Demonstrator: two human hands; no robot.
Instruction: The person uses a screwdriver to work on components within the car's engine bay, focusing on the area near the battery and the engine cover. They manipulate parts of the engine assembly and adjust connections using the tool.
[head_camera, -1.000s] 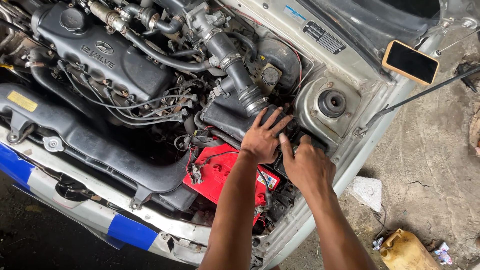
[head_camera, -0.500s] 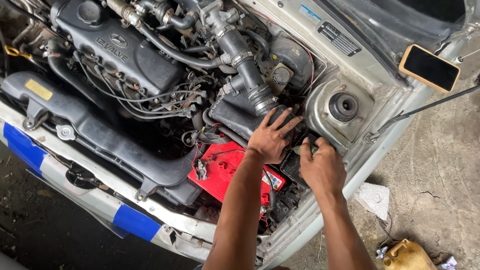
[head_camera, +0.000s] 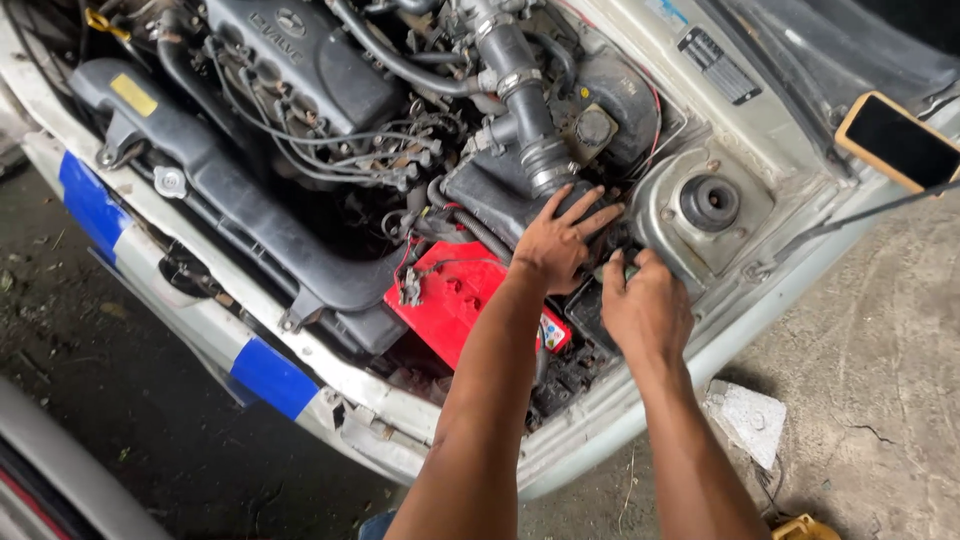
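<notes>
My left hand (head_camera: 558, 238) lies flat with spread fingers on the black air-filter box (head_camera: 480, 198) beside the ribbed intake hose (head_camera: 532, 120). My right hand (head_camera: 645, 305) is curled around a small dark part at the box's right edge, next to the strut tower (head_camera: 708, 205); what it pinches is hidden by the fingers. Just below my left forearm sits the red battery (head_camera: 450, 300) with a cable on its terminal.
Open engine bay of a white car: engine cover (head_camera: 310, 60), black radiator shroud (head_camera: 230, 190), bumper with blue patches (head_camera: 270, 375). A phone (head_camera: 898, 140) rests on the cowl, a hood prop rod (head_camera: 850, 222) beside it. White scrap (head_camera: 748, 420) lies on the concrete floor.
The camera view has shifted, so the engine bay sits lower and left. Both hands stay at the air-filter box; the right hand has moved slightly closer to the strut tower.
</notes>
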